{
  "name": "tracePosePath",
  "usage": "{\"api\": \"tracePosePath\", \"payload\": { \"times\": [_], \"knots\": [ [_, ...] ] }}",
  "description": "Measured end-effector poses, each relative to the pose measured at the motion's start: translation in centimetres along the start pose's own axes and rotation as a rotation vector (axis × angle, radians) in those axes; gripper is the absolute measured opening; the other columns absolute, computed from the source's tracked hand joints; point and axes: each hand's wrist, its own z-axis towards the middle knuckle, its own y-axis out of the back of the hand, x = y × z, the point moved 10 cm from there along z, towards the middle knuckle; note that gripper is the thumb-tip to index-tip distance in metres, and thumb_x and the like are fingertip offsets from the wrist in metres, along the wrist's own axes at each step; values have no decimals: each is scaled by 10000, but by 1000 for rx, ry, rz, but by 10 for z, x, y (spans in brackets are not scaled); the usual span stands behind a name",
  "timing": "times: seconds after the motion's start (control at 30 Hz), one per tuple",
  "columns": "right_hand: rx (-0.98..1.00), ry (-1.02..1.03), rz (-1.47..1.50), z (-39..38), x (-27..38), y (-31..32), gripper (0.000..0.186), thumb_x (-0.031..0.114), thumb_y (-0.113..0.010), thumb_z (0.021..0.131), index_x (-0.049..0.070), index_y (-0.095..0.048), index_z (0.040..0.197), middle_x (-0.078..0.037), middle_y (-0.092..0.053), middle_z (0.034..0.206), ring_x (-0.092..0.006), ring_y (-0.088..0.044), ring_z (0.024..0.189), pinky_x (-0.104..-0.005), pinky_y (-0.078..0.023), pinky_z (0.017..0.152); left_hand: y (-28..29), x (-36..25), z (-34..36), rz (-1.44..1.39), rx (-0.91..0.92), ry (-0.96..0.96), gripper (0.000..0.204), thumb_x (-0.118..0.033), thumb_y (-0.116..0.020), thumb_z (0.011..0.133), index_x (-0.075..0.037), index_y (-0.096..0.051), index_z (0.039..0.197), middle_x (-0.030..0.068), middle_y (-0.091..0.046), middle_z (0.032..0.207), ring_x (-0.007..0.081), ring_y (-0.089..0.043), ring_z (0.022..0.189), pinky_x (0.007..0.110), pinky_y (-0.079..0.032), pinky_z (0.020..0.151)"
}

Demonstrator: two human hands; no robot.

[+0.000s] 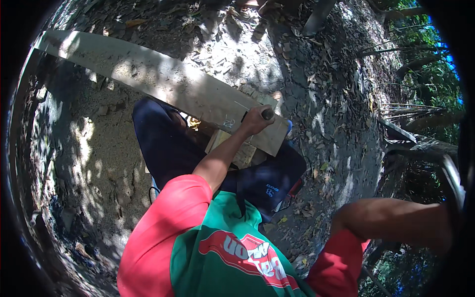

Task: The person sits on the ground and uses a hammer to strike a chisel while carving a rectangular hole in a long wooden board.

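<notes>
A long, flat wooden board [173, 79] slants from the far left to just in front of my legs, with white chalk marks near its closer end. Fingers wrapped, my left hand [254, 122] rests at that end, closed round a short handle [267, 114] whose dark round end points up. The rest of the tool is hidden by the hand. Under the board's near end sit pale wooden blocks [243, 154], between my legs. My right arm is bent and raised out to the right; the hand is past the dark rim. A pale curved strip [454, 180] shows beside that forearm, its kind unclear.
My dark-trousered legs [163, 133] are bent on both sides of the blocks. Dry leaves [316, 94] and sawdust-like pale bits [106, 148] cover the ground. Trunks and branches [425, 121] stand at the right. Sun patches and shade dapple everything.
</notes>
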Motion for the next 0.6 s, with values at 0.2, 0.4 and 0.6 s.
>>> {"api": "tracePosePath", "payload": {
  "times": [0.2, 0.4, 0.6],
  "knots": [
    [499, -640, -392, -198, -231, -126, 101, 59, -629, 786, 1, -588, 857, -47, -550, 622, -189, -585, 580, -343, -477, 572, 19, -2, 3, -59, -27, -191, 257, -177, -774, 766, -35, -600, 891, 105, -591, 745, 172, -533, 675, 365, -465, 686],
    [397, -1151, -440, -281, -249, -29, 211, 145, -661, 797, -12, -623, 934, -104, -638, 750, -179, -589, 683, -379, -493, 659, 44, -18, -18, 174, 123, -61, 734, -318, -890, 707, -72, -534, 1300, 138, -619, 1094, 266, -586, 1044, 402, -448, 967],
    [364, -1218, -543, -371, -256, 27, 166, 107, -636, 740, -26, -566, 810, -128, -545, 631, -209, -565, 601, -398, -466, 613, 222, -35, -53, 242, -175, 53, 1042, -305, -906, 625, -69, -376, 1492, 153, -526, 1389, 294, -466, 1338, 435, -345, 1142]
  ]
}}
